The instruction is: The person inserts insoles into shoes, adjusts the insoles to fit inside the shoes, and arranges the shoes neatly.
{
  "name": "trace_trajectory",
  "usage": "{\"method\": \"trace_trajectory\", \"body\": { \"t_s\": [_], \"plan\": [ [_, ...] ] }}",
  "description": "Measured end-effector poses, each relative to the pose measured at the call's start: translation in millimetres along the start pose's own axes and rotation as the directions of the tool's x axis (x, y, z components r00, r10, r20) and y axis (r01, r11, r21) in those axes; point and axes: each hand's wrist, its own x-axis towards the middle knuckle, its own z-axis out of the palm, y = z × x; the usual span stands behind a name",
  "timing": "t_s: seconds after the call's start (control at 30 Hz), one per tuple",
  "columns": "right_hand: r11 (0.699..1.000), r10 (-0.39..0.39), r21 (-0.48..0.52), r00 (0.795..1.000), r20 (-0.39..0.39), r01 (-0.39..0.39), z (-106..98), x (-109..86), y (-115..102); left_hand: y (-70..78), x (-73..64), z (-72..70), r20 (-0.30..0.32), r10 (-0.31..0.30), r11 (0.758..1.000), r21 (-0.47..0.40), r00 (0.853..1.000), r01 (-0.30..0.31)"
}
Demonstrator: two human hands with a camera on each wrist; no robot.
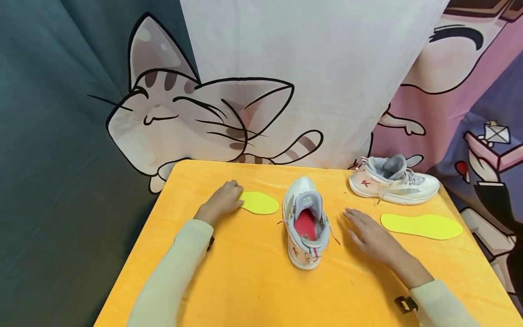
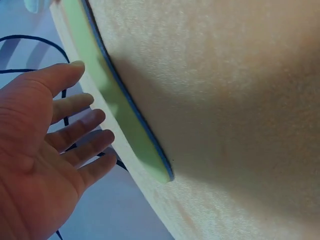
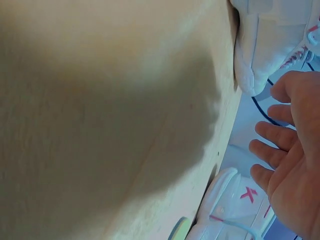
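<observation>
My left hand is over the heel part of a yellow insole on the table's left side. In the left wrist view, its fingers are relaxed and slightly spread beside the insole, whose edge shows a dark blue layer. Whether they touch it I cannot tell. A white sneaker stands mid-table, toe away from me, with red visible inside. To its right my right hand hovers with loosely extended fingers, holding nothing. A second yellow insole lies just right of that hand.
Another white sneaker stands at the back right, lying lengthwise with its toe to the right. A yellow cloth covers the table. Behind the table's far edge hangs a curtain printed with a cartoon cat.
</observation>
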Motion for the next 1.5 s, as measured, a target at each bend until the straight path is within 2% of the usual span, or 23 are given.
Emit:
{"method": "trace_trajectory", "body": {
  "t_s": [0.17, 0.37, 0.67, 0.83, 1.07, 1.23, 1.37, 1.5],
  "plan": [
    [1.0, -0.013, -0.016, 1.0, 0.028, 0.014, 0.1, -3.0, 7.1, -3.4, -0.3, 3.9, 0.035, -0.019, 1.0, -0.02, 0.999, 0.02],
    [1.0, -0.002, -0.014, 0.997, 0.078, 0.003, -1.3, -4.8, 10.2, -4.6, 1.3, 9.4, 0.043, -0.015, 0.999, -0.038, 0.999, 0.017],
    [1.0, 0.007, -0.012, 0.996, 0.086, -0.006, -1.2, -5.5, 11.8, 2.1, 10.1, 13.4, 0.031, 0.008, 0.999, -0.046, 0.999, -0.007],
    [1.0, -0.007, -0.013, 0.997, 0.082, 0.009, -1.9, -3.6, 13.3, 4.4, 17.7, 15.1, 0.045, 0.0, 1.0, -0.01, 0.999, 0.0],
    [0.999, -0.035, -0.022, 0.998, 0.047, 0.036, -3.5, -3.2, 17.2, 6.0, 21.3, 14.1, 0.022, 0.005, 1.0, -0.011, 1.0, -0.005],
    [0.999, -0.046, -0.015, 0.999, 0.025, 0.046, -3.3, -1.2, 18.7, 7.3, 20.9, 9.5, 0.024, 0.0, 0.996, -0.088, 1.0, 0.002],
    [0.999, -0.047, -0.005, 0.999, 0.018, 0.048, -2.8, -0.5, 20.0, 5.2, 21.6, 3.0, 0.025, 0.001, 0.98, -0.197, 1.0, 0.004],
    [0.998, -0.067, -0.011, 0.998, 0.001, 0.067, -2.8, 0.6, 22.0, 2.9, 20.8, -5.5, 0.035, 0.0, 0.965, -0.262, 0.999, 0.009]
  ]
}}
